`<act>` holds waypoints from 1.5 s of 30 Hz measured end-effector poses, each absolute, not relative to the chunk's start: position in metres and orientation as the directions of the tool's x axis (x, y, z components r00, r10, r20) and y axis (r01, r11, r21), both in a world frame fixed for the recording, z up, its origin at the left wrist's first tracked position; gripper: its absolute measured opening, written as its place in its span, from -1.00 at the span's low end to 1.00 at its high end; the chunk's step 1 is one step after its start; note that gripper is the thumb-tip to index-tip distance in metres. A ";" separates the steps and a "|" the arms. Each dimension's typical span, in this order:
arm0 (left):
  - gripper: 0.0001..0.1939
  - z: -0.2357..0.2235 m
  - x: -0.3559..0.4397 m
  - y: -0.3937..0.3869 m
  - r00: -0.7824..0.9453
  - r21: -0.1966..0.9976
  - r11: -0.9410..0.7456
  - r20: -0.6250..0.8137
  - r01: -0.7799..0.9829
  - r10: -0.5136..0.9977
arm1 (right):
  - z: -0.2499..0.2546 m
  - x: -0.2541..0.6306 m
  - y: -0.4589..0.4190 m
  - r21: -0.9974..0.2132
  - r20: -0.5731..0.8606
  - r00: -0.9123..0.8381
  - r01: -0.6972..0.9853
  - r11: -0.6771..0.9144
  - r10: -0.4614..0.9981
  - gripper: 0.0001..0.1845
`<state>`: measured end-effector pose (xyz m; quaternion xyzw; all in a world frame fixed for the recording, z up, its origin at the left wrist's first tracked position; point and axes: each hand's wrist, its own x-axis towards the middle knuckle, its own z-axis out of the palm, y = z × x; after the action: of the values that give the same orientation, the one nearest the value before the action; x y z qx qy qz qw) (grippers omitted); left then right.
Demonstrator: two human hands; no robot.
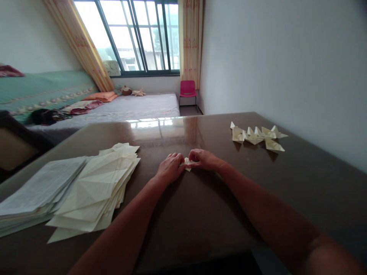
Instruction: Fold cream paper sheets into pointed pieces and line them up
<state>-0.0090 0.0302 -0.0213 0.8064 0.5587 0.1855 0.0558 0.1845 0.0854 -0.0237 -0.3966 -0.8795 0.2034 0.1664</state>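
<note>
Currently, L hand & R hand both on small cream folded paper, one each side, fingers pinching its edges. Paper sits between them, mid-table, pt. facing wearer; upper part mostly hidden by fingers.

Brown glossy table, window reflection at far edge. To L: stack of creased cream sheets, fanned, overlapping pile of greyish printed sheets at its L side. To R, well apart from hands: cluster of folded paper pcs, pointed tips up, some touching.

Bkgd: bed w/ orange folded bedding, pink chair nr. wall, window betw. patterned curtains.
</note>
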 end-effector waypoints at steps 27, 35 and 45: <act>-0.78 -0.033 -0.008 0.044 0.167 0.845 -0.184 0.114 0.501 0.979 | -0.029 0.179 0.091 -0.783 0.136 -0.561 0.444 0.436 0.817 -0.76; -0.80 -0.023 -0.002 0.034 0.388 0.328 -0.487 0.323 0.810 0.863 | -0.032 0.174 0.086 -0.474 0.233 -0.480 0.703 0.530 0.846 -0.74; -0.54 0.005 0.011 0.000 0.580 0.081 -0.580 0.017 0.811 0.814 | 0.000 0.178 0.051 -0.062 0.071 -0.708 0.700 0.711 0.703 -0.72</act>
<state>0.0114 0.0000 0.0053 0.8883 0.4573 0.0263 0.0321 0.1779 0.0513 0.0003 -0.3795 -0.9240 0.0152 0.0448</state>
